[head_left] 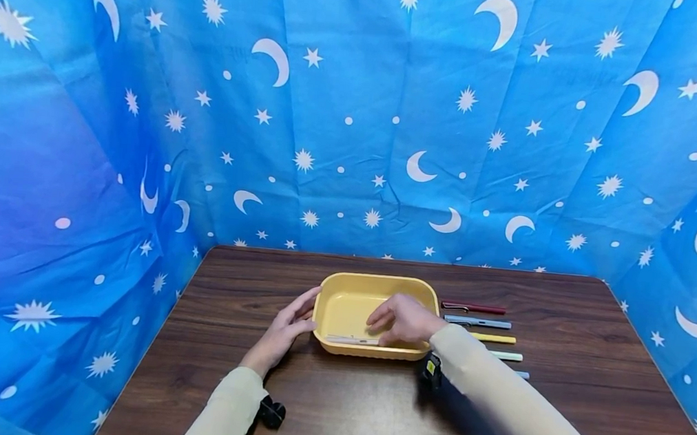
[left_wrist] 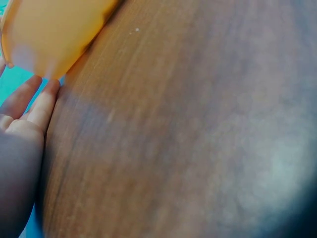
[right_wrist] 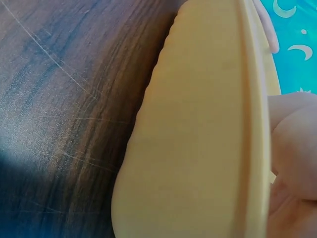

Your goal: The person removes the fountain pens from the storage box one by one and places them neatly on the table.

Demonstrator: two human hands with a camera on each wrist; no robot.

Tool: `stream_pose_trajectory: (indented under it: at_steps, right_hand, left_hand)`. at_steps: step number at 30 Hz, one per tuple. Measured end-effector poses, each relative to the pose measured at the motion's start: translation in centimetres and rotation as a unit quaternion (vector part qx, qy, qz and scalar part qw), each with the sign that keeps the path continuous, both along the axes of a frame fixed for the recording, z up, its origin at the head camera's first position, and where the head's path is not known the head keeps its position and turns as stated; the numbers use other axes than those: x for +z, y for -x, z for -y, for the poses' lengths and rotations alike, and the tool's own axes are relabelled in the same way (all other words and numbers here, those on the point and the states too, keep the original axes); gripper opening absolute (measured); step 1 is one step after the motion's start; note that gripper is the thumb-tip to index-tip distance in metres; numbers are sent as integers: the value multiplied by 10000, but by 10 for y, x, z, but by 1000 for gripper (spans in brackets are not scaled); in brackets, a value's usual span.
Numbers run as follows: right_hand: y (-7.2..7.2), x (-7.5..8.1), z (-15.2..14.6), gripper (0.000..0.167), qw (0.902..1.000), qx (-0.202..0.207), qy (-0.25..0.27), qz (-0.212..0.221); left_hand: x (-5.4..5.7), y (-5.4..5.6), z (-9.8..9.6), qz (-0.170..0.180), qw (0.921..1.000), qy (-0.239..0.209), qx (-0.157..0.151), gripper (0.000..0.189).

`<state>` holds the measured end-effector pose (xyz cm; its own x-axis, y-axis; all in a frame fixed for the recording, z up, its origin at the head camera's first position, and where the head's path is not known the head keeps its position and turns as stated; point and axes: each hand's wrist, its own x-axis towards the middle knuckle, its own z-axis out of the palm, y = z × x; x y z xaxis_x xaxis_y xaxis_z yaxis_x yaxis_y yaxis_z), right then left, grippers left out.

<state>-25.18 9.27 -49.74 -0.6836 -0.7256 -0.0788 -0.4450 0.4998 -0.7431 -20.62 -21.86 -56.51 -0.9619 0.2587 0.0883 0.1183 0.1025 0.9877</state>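
A yellow rectangular tray (head_left: 342,287) stands on the wooden table. Inside it, along the near wall, lies a whitish pen (head_left: 350,340). My left hand (head_left: 281,329) rests against the tray's left end; its fairly straight fingers (left_wrist: 43,106) touch the outer wall in the left wrist view. My right hand (head_left: 404,319) reaches over the right rim into the tray. Its fingers and thumb are spread apart, with the thumb close to the pen's right end. In the right wrist view the tray wall (right_wrist: 198,124) hides most of that hand.
Right of the tray, several pens lie in a column: a dark red pen (head_left: 474,308), a grey-blue pen (head_left: 482,322), a yellow pen (head_left: 496,339), a pale green pen (head_left: 507,356) and a light blue one partly behind the right sleeve. A blue star-patterned cloth (head_left: 355,142) surrounds the table (head_left: 245,264).
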Motion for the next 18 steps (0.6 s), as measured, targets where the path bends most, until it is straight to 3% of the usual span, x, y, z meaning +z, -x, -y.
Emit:
stream_pose_trajectory:
  at_steps: [18]
  right_hand:
    - [2,-9,6,29,9990,53,-263,-369]
  left_hand:
    - [1,0,0,-12,10000,-12,-26,69]
